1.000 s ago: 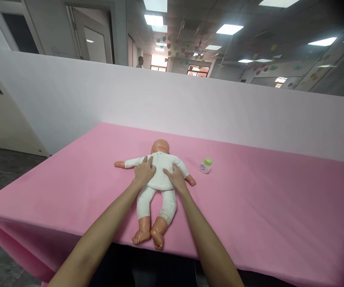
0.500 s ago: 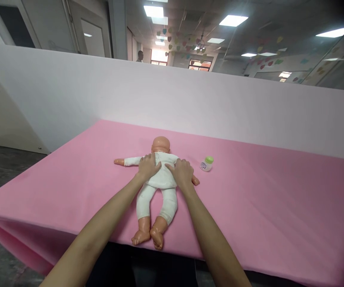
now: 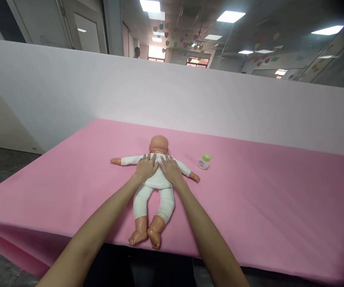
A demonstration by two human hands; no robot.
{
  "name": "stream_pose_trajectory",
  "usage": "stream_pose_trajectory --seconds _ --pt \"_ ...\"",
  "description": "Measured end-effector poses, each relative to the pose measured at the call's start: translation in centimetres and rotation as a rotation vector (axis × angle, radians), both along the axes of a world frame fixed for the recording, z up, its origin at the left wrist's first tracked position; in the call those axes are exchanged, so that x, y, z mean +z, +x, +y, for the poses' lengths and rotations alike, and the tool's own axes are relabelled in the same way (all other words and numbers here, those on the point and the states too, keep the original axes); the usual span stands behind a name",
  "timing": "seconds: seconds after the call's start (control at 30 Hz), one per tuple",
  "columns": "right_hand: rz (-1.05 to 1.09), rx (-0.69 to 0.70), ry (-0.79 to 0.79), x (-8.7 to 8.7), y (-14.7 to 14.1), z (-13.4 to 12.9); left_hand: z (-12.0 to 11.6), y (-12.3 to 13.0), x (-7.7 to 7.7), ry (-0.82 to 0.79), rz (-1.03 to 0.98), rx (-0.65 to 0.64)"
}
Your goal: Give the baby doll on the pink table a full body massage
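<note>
A baby doll (image 3: 159,181) in white clothes lies face down, its head away from me and its bare feet close to the table's near edge. Its arms stretch out to both sides. My left hand (image 3: 146,167) rests flat on the left of its upper back, fingers extended. Beside it, my right hand (image 3: 171,169) lies on the right of the upper back with fingers spread, the thumbs nearly meeting. Neither hand grips anything. Right of the doll stands a small clear jar (image 3: 204,162) with a green lid and a label.
A pink cloth (image 3: 264,199) covers the table. Behind it runs a low white wall (image 3: 219,103), with glass above. Through the glass a person (image 3: 137,52) is partly visible far off. On the left is a door (image 3: 7,115).
My right hand has slid inward from the doll's right side onto its upper back, uncovering the doll's right-hand arm. My left hand stays on the back. The view has shifted slightly.
</note>
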State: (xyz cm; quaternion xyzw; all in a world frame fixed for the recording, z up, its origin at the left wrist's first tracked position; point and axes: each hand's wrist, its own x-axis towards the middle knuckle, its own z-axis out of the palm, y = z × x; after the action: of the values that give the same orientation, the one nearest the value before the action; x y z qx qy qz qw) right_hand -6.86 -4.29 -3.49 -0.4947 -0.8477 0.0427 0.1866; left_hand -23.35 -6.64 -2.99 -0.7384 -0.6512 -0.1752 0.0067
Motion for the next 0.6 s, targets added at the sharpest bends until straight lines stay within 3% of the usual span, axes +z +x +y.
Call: stream_pose_trajectory --seconds 0.17,0.23,0.3,0.37,0.47,0.53,0.6 --pt "0.205 0.032 -0.015 1.4 1.8 -0.5 -0.6 0.2 1.6 0.035 0.008 0.042" --pt "0.338 -0.028 -0.002 2.5 4.0 -0.3 -0.8 1.4 3.0 0.107 -0.045 0.034" --pt "0.434 -0.146 0.046 3.4 7.3 0.1 -1.0 3.7 4.5 0.145 -0.214 -0.067" --pt "0.464 -0.298 0.124 4.0 11.1 0.8 -0.8 7.1 5.7 0.067 -0.527 -0.218" --pt "0.401 -0.463 0.186 3.6 16.4 2.0 0.5 13.3 6.7 -0.28 -1.225 -0.335" --pt "0.33 -0.456 0.169 2.7 18.9 2.7 1.9 17.2 6.5 -0.557 -1.693 -0.22" --pt "0.276 -0.383 0.152 1.5 20.3 3.4 3.3 20.2 5.8 -0.715 -1.997 -0.06"
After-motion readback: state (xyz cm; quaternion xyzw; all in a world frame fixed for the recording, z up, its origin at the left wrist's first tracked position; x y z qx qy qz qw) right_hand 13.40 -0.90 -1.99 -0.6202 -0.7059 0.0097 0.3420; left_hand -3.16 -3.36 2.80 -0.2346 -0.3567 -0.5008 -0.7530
